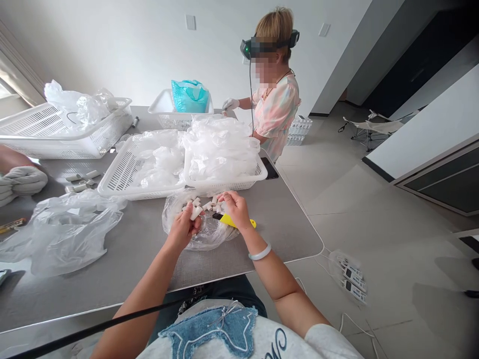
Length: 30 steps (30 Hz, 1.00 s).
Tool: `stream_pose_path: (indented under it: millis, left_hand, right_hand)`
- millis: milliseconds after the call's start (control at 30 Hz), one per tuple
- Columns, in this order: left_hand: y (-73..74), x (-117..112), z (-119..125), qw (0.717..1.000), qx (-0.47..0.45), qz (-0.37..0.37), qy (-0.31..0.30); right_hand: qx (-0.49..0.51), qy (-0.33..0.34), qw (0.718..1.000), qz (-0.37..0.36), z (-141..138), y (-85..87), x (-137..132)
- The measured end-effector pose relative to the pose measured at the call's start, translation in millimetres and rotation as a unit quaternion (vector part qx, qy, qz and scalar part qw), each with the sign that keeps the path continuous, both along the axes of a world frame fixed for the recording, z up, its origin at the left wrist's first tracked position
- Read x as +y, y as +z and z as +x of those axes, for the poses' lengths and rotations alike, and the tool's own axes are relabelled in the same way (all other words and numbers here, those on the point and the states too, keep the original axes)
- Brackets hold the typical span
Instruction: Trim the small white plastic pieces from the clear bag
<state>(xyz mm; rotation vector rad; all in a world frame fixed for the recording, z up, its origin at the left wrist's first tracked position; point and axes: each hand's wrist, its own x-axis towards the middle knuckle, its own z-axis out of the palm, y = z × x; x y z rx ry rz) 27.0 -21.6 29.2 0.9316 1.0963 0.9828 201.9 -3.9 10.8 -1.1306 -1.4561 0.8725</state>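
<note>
My left hand (186, 227) is closed around a small white plastic fitting (195, 211) above a clear plastic bag (207, 234) that lies on the grey table (284, 224). My right hand (235, 209) pinches among several small white fittings (209, 203) lying on the bag's far side; which piece it grips is too small to make out. A yellow utility knife (229, 221) lies on the bag under my right wrist. A pale bangle circles that wrist.
Two white baskets (119, 174) (262, 172) filled with clear plastic bags stand just beyond my hands. A crumpled bag (71, 229) lies at left. A co-worker's gloved hand (22, 182) rests at the left edge. Another person (275, 99) with a headset stands at the far end by a basket (160, 107).
</note>
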Motion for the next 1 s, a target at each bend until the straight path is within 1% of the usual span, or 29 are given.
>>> stream_pose_path:
  millis: [33, 67, 133, 167, 233, 300, 367, 433, 500, 533, 600, 667, 700, 767, 833, 900, 967, 1000]
  left_hand:
    - [0.6, 0, -1, 1.0, -0.014, -0.016, 0.007]
    - [1.3, 0, -1, 0.999, -0.022, -0.028, 0.007]
    - [2.6, 0, 1, 0.999, -0.021, -0.047, -0.008]
    - [3.0, -1, 3, 0.998, -0.015, -0.055, -0.02]
    - [3.0, -3, 8, 0.998, 0.017, -0.05, -0.039]
    - [1.9, -6, 13, 0.997, 0.067, 0.0, -0.029]
    - [0.3, -8, 15, 0.992, 0.109, 0.067, 0.016]
    - [-1.0, -10, 14, 0.979, 0.14, 0.132, 0.066]
    - [-1.9, -11, 10, 0.959, 0.179, 0.195, 0.1]
    - [-2.3, -12, 8, 0.949, 0.199, 0.222, 0.105]
    - [-2.9, -12, 5, 0.938, 0.224, 0.248, 0.088]
    - [-3.6, -13, 4, 0.94, 0.229, 0.244, 0.06]
    - [-4.1, -13, 4, 0.944, 0.224, 0.234, 0.056]
    - [-4.7, -13, 5, 0.955, 0.199, 0.206, 0.072]
    - [-4.0, -11, 6, 0.968, 0.158, 0.171, 0.088]
    - [-0.3, -7, 5, 0.977, 0.129, 0.145, 0.09]
    - [7.5, 0, -2, 0.976, 0.137, 0.139, 0.096]
    - [13.1, 6, -9, 0.971, 0.159, 0.147, 0.103]
  right_hand:
    - [-0.003, 0.003, 1.0, 0.004, 1, 0.5, -1]
    - [-0.012, 0.024, 1.0, 0.011, 0, 1.0, -2]
    - [-0.045, 0.084, 0.995, 0.031, -5, 2.0, -6]
    - [-0.064, 0.104, 0.992, 0.044, -8, 2.5, -9]
    - [-0.093, 0.11, 0.987, 0.065, -16, 3.2, -13]
    - [-0.091, 0.098, 0.989, 0.058, -22, 3.3, -16]
    - [-0.058, 0.074, 0.995, 0.023, -23, 2.4, -16]
    - [-0.01, 0.045, 0.999, -0.023, -23, 0.2, -15]
    - [0.033, 0.02, 0.997, -0.063, -23, -2.9, -12]
    - [0.047, 0.016, 0.996, -0.079, -23, -4.5, -10]
    - [0.057, 0.023, 0.992, -0.107, -24, -7.2, -9]
    - [0.056, 0.042, 0.989, -0.132, -25, -8.3, -9]
    - [0.054, 0.052, 0.988, -0.134, -25, -8.1, -10]
    - [0.039, 0.074, 0.991, -0.103, -25, -6.4, -12]
    - [0.0, 0.1, 0.994, -0.038, -26, -3.0, -12]
    - [-0.051, 0.118, 0.992, 0.012, -28, 2.5, -9]
    - [-0.094, 0.125, 0.987, 0.03, -34, 11.6, -1]
    - [-0.109, 0.125, 0.986, 0.033, -38, 18.1, 6]
